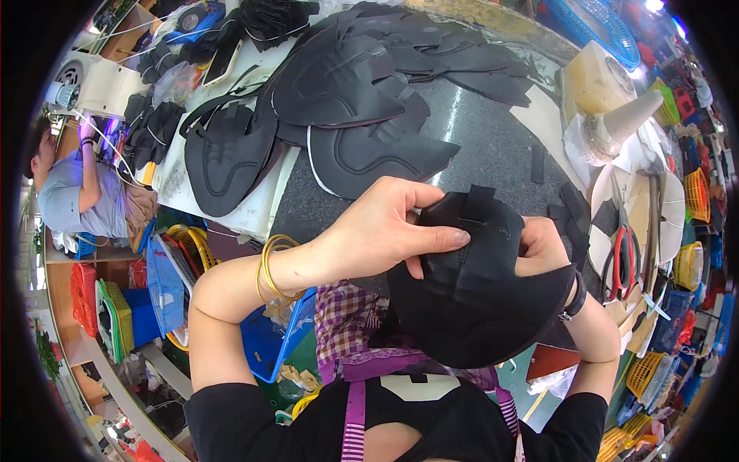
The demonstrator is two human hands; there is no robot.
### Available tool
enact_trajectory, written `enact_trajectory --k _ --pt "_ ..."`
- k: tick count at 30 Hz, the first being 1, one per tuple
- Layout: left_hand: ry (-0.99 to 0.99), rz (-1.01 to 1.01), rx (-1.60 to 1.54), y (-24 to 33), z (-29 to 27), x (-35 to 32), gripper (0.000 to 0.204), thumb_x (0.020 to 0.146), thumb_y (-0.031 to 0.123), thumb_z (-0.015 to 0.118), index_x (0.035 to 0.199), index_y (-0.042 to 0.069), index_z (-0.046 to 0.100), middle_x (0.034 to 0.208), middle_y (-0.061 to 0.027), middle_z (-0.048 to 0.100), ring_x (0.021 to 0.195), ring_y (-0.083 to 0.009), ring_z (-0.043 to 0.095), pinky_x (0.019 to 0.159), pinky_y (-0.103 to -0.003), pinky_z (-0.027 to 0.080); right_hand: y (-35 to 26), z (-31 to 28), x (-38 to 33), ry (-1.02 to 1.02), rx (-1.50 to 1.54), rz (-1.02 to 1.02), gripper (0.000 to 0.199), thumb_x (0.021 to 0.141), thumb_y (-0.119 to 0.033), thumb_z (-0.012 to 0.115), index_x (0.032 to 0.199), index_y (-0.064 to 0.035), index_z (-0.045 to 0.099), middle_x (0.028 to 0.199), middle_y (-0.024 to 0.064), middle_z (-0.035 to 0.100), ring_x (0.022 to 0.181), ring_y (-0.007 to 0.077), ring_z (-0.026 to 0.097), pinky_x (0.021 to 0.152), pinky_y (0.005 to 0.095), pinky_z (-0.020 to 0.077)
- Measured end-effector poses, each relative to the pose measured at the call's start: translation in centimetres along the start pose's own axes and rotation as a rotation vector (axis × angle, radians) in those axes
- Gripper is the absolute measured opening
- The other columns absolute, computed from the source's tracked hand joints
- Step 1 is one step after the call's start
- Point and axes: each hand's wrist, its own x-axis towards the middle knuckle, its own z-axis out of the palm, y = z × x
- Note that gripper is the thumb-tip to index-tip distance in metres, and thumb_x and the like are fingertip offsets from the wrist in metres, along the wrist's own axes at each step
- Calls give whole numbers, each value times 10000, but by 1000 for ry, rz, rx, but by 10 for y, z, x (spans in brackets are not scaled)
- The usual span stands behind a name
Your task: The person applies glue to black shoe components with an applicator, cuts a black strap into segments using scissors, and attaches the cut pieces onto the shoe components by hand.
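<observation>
Above my lap I hold a black shoe upper [477, 323] with a curved lower edge and stitched lines. My left hand [392, 223] pinches its upper edge, thumb on the face beside a short black tab [481, 202] that sticks up from the middle. My right hand [543, 246] grips the other side, its fingers curled and partly hidden behind the upper. Beyond my hands, several like black uppers [331, 85] lie in an overlapping pile on the dark worktop [481, 142]. Small black strips [570, 215] lie right of my right hand.
Red-and-black-handled scissors [622, 266] lie at the worktop's right edge, below a pale cone [633, 115] and a yellowish block [596, 77]. A blue basket [604, 31] stands far right. At left, another person [81, 189] works by a white machine [104, 83]. A blue bin [281, 339] stands below my left forearm.
</observation>
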Motion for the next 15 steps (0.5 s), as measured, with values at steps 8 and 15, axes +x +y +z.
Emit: enact_trajectory --k 8,15 --pt "-49 -59 8 -6 -1 8 214 810 170 650 870 -33 621 709 -24 616 543 -58 562 454 -186 460 -52 -26 21 168 -124 -81 153 835 -146 588 872 2 602 804 12 595 739 62 535 624 216 429" --pt "-72 -66 7 -1 -1 9 215 799 123 675 937 -31 614 766 -17 632 569 -34 570 456 -170 482 -62 -26 40 -83 -298 -104 167 789 -153 645 807 7 601 715 22 578 677 71 532 613 221 435"
